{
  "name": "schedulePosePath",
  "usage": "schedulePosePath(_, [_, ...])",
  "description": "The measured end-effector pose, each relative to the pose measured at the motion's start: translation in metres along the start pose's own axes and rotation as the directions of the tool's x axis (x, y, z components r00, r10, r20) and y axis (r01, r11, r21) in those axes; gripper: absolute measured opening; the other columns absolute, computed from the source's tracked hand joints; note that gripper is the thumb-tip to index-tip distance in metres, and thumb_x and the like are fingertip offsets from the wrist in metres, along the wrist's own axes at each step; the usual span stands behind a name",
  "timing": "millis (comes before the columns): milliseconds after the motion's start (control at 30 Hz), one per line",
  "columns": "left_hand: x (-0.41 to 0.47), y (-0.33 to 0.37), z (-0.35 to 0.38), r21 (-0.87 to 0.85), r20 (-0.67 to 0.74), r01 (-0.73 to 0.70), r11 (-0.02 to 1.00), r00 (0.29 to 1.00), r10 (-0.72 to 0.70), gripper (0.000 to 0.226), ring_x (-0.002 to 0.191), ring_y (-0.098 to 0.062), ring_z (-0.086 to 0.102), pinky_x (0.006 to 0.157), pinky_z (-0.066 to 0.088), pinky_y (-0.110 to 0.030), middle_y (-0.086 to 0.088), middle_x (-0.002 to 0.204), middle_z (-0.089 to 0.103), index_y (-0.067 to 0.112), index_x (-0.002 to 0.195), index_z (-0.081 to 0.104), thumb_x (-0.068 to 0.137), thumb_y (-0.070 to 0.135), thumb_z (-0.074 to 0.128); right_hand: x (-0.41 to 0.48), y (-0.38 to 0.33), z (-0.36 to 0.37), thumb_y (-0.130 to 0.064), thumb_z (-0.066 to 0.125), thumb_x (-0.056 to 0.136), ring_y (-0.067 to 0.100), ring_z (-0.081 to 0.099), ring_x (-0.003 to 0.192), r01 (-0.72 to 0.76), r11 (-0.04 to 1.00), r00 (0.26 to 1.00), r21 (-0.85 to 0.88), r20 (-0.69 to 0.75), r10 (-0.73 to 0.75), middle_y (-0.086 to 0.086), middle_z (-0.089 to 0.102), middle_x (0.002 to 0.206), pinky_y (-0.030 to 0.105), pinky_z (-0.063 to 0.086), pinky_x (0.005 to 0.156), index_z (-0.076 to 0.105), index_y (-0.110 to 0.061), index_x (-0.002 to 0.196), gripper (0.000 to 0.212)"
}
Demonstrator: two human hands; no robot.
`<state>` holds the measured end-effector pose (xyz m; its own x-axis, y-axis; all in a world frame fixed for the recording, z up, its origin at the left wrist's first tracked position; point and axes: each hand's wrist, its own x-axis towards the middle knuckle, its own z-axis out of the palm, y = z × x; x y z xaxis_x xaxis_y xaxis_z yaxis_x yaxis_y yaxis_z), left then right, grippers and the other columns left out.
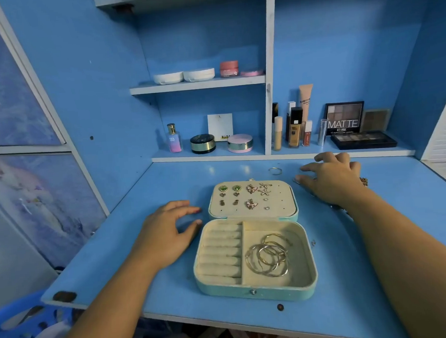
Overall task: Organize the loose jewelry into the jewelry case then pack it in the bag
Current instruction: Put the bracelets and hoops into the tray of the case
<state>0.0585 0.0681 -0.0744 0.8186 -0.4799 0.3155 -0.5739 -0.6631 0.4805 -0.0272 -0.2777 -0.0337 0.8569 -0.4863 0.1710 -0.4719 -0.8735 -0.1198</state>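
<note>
**Ana:** Head view shows the mint-green hinged jewelry case (256, 290) lying open on the blue desk top (112, 261). How much is sorted?

**Ben:** A fair share, I judge. Studs and butterfly earrings (251, 196) are pinned into the cream lid panel (282, 201), and a tangle of thin gold hoop bangles (269, 255) lies in the right compartment. The cushioned ring rolls (222, 250) on the left look bare.

**Ana:** And what is loose?

**Ben:** A small silver ring (275, 171) sits on the desk behind the case, and a bit of gold chain (364, 181) shows just past the right wrist. Anything else under that hand is hidden.

**Ana:** The hands?

**Ben:** The left hand (165, 233) rests flat beside the case, fingers loosely spread, holding nothing. The right hand (333, 179) is palm down on the desk near the ring, fingers splayed; whether it pins something beneath, I cannot tell.

**Ana:** So what remains?

**Ben:** Gathering the loose pieces, shutting the case, then packing. No bag is in sight.
</note>
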Motion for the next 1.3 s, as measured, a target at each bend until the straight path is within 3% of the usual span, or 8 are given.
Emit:
schedulePosePath(200, [0.000,0.000,0.000,-0.008,-0.005,0.000,1.000,1.000,0.000,0.059,0.122,-0.006,0.052,0.109,0.039,-0.036,0.016,0.131,0.057,0.043,0.114,0.067,0.070,0.072,0.039,0.001,-0.003,0.003,-0.069,0.039,0.087,0.029,0.024,0.132,0.002,1.000,1.000,-0.032,0.008,-0.002,-0.002,0.033,0.147,0.047,0.023,0.104,0.055,-0.048,0.123,0.045])
schedulePosePath(400, [0.000,0.000,0.000,-0.006,-0.003,0.009,1.000,1.000,-0.009,0.029,0.124,-0.007,0.051,0.110,0.038,-0.037,0.017,0.132,0.055,0.045,0.114,0.066,0.086,0.051,0.062,0.004,-0.010,0.001,-0.059,0.051,0.088,0.029,0.025,0.130,-0.031,0.998,0.999,0.048,0.046,0.029,0.000,0.038,0.143,0.047,0.024,0.102,0.060,-0.040,0.118,0.037])
schedulePosePath(667, [-0.002,0.006,-0.002,0.002,0.005,0.018,1.000,1.000,-0.018,0.041,0.123,-0.005,0.051,0.110,0.037,-0.035,0.016,0.131,0.056,0.044,0.114,0.067,0.078,0.058,0.052,0.008,-0.006,-0.006,-0.059,0.054,0.086,0.032,0.021,0.136,-0.071,0.985,0.979,0.156,0.200,0.039,0.004,0.033,0.144,0.055,0.014,0.111,0.059,-0.036,0.118,0.040])
schedulePosePath(833, [-0.002,0.007,-0.004,0.021,0.000,0.018,1.000,1.000,-0.018,0.030,0.123,-0.005,0.051,0.108,0.036,-0.030,0.016,0.131,0.056,0.041,0.115,0.067,0.086,0.051,0.062,0.009,-0.009,-0.003,-0.052,0.062,0.084,0.027,0.019,0.138,0.014,0.985,0.996,0.173,0.084,-0.029,-0.002,0.035,0.141,0.056,0.001,0.112,0.052,-0.035,0.104,0.028])
schedulePosePath(933, [-0.003,0.008,-0.004,0.023,-0.001,0.022,0.999,1.000,-0.022,0.027,0.123,-0.005,0.050,0.108,0.036,-0.028,0.016,0.131,0.056,0.041,0.114,0.067,0.088,0.044,0.065,0.006,-0.011,-0.003,-0.047,0.062,0.086,0.019,0.034,0.125,0.074,0.977,0.997,0.198,0.020,-0.080,-0.009,0.055,0.113,0.055,0.000,0.112,0.049,-0.033,0.095,0.021])
schedulePosePath(1067, [-0.003,0.010,-0.005,0.028,0.005,0.018,0.999,1.000,-0.018,0.028,0.123,-0.004,0.050,0.106,0.034,-0.023,0.016,0.132,0.056,0.041,0.115,0.067,0.088,0.044,0.065,-0.001,-0.013,-0.004,-0.036,0.060,0.090,0.013,0.048,0.096,0.160,0.954,0.987,0.255,-0.054,-0.151,-0.016,0.056,0.082,0.045,0.014,0.107,0.051,-0.030,0.093,0.011])
schedulePosePath(1233, [-0.005,0.012,-0.006,0.009,0.026,0.032,0.999,0.999,-0.032,0.027,0.122,-0.004,0.050,0.106,0.036,-0.024,0.017,0.129,0.055,0.039,0.114,0.068,0.087,0.042,0.066,-0.005,-0.011,-0.002,-0.024,0.064,0.090,0.015,0.052,0.079,0.207,0.872,0.974,0.444,-0.183,-0.138,-0.007,0.058,0.082,0.028,0.040,0.067,0.061,-0.019,0.094,0.008])
schedulePosePath(1300, [0.000,0.016,-0.008,-0.055,0.000,0.061,0.997,0.998,-0.061,0.021,0.117,-0.003,0.053,0.102,0.039,-0.023,0.018,0.121,0.058,0.039,0.107,0.069,0.086,0.038,0.069,-0.002,-0.010,0.000,-0.024,0.063,0.090,0.015,0.055,0.078,0.214,0.855,0.959,0.473,-0.266,-0.093,-0.007,0.061,0.083,0.027,0.044,0.065,0.063,-0.018,0.101,0.012])
